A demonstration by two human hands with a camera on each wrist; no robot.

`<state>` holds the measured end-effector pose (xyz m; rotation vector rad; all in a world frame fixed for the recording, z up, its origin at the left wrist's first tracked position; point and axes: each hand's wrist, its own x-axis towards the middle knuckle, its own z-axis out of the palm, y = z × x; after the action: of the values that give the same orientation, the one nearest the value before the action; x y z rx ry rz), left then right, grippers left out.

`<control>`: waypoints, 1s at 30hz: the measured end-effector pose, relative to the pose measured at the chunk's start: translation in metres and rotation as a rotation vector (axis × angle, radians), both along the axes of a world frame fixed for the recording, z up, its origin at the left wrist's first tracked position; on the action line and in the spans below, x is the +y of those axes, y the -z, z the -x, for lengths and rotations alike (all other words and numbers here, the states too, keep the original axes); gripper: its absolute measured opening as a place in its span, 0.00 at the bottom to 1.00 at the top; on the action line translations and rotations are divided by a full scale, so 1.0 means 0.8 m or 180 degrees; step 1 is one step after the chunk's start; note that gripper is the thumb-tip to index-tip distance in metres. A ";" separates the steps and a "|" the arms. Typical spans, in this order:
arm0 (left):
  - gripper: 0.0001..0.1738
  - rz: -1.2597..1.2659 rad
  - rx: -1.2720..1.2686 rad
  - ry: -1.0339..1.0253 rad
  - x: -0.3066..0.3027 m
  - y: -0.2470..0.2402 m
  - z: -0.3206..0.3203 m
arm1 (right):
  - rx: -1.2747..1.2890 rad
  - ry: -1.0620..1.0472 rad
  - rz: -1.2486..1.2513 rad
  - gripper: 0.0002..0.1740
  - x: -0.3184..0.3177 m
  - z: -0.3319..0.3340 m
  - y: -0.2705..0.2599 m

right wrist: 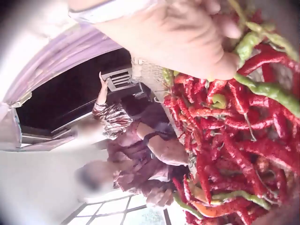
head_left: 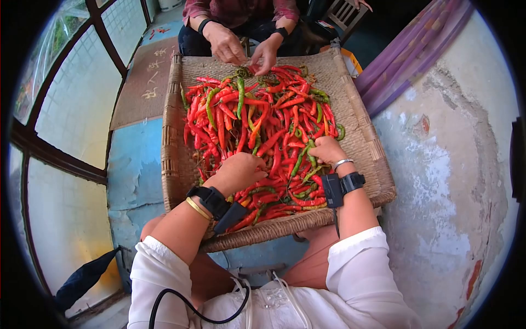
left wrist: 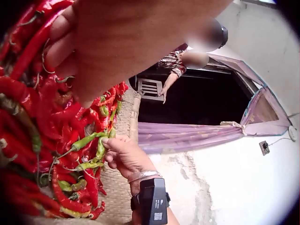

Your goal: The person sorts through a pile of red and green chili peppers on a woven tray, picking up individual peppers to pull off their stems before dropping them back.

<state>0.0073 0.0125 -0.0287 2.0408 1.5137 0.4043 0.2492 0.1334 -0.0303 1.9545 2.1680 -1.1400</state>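
Observation:
Red chili peppers (head_left: 268,145), with some green ones among them, lie heaped in a woven tray (head_left: 172,131). My right hand (head_left: 327,151) is over the right side of the heap. Its thumb and finger pinch a green chili pepper (left wrist: 100,149), seen best in the left wrist view. My left hand (head_left: 236,171) is low over the front left of the heap, fingers bent downward. In the left wrist view its fingers (left wrist: 63,40) lie beside red peppers; I cannot tell whether they grip one.
Across the tray, a person's two hands (head_left: 226,46) work close together at the far edge of the heap. A purple curtain (head_left: 408,57) hangs at the right beside a peeling wall (head_left: 433,170). Framed windows (head_left: 76,104) stand at the left. Further back is a slatted wooden chair (head_left: 346,16).

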 end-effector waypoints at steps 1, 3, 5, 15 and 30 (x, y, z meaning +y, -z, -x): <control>0.13 0.0024 -0.0186 0.0032 0.000 -0.002 -0.001 | 0.0280 -0.0010 0.0060 0.11 -0.006 0.008 -0.010; 0.13 0.0073 -0.0545 -0.0092 -0.002 -0.006 -0.004 | 0.0607 -0.0064 0.0213 0.11 -0.014 0.018 -0.014; 0.13 0.0118 -0.0895 -0.0214 -0.002 -0.008 -0.006 | 0.1125 -0.0192 0.0462 0.09 -0.026 0.031 -0.023; 0.13 0.0730 -0.2567 -0.0416 -0.001 0.008 -0.021 | 0.2434 -0.0050 0.0890 0.10 -0.092 0.089 -0.057; 0.14 0.1244 -0.2463 -0.0933 -0.006 -0.008 -0.018 | 0.3456 0.0523 0.0647 0.11 -0.009 0.067 -0.036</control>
<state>0.0214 0.0081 -0.0224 1.1518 1.2550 0.8231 0.1955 0.1265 -0.0014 1.5839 2.0243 -2.7928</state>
